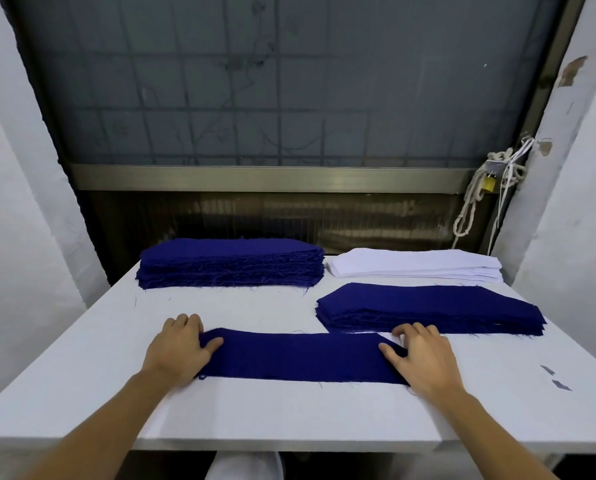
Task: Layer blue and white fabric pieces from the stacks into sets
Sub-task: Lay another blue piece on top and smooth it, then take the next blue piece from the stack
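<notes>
Blue strip (300,356) pressed flat, left hand (177,351), right hand (424,358), grips released, white stack (414,266) behind

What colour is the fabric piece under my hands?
Dark blue; the fabric piece shows in the head view.
</notes>
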